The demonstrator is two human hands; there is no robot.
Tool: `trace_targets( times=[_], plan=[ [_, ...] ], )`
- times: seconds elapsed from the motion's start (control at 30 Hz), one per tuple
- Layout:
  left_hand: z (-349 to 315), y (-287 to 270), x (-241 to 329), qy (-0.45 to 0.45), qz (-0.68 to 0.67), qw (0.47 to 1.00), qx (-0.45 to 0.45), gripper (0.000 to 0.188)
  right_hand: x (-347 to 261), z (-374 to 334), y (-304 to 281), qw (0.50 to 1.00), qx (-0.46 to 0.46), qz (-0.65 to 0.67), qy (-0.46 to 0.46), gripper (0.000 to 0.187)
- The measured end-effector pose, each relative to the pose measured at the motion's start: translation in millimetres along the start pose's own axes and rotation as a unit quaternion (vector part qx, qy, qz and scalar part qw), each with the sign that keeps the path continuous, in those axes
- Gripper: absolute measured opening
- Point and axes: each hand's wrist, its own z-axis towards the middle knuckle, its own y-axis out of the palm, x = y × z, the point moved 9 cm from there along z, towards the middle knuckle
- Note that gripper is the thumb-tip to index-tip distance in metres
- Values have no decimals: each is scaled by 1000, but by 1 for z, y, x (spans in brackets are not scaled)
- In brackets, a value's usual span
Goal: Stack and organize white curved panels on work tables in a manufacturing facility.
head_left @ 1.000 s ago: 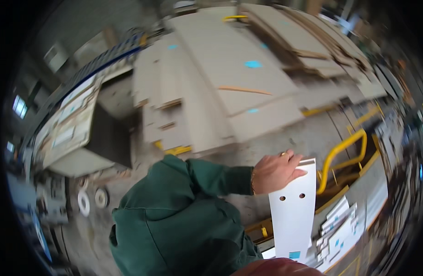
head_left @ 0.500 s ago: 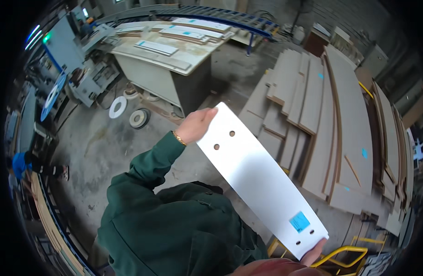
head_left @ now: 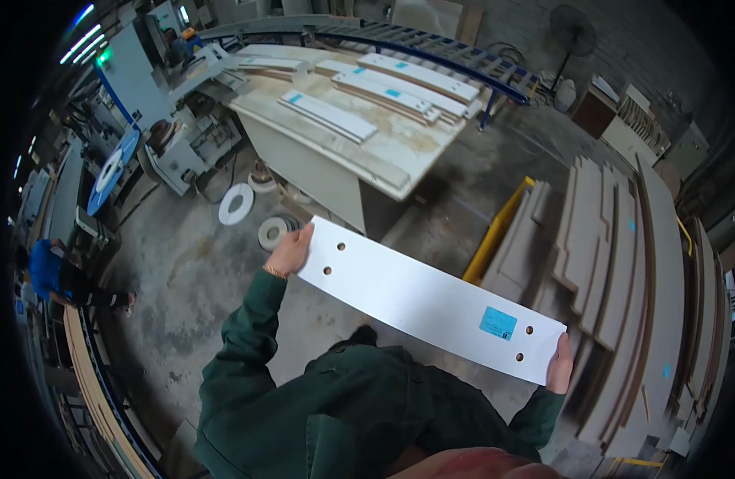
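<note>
Between my two hands I carry a long white board (head_left: 415,295) in front of my body. It has two round holes near each end, and a blue label (head_left: 498,323) is stuck close to its right end. My left hand (head_left: 289,251) is closed on the board's left end, a bracelet at its wrist. At the opposite end my right hand (head_left: 559,363) grips the short edge, with part of the fingers hidden behind the board. The board tilts down toward the right.
Ahead stands a worktable (head_left: 303,172) bearing several white boards (head_left: 383,94), with a roller conveyor (head_left: 431,52) behind it. Stacked brown-edged panels (head_left: 615,263) fill the right side. Reels (head_left: 236,204) lie on the floor at left. A person in blue (head_left: 48,267) stands far left.
The board has swung from a steep diagonal to nearly level, its right end rising. My left hand has moved left and down, my right hand up. The view has turned, showing the table further right.
</note>
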Motion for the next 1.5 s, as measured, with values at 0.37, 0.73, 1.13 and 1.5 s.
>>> trace_targets(
  times=[0.37,0.73,1.13,1.5],
  plan=[
    [253,-44,-9,-9,-15,996,-91,62,6,209,183,996,-13,-57,64,47],
    [522,-53,46,75,122,987,-77,61,-25,426,314,987,-28,-154,42,46],
    [833,-12,122,140,227,958,-105,61,-22,651,435,963,80,-258,2,43],
    [933,92,164,341,560,743,-135,36,-46,684,484,950,159,-250,101,42]
  ],
)
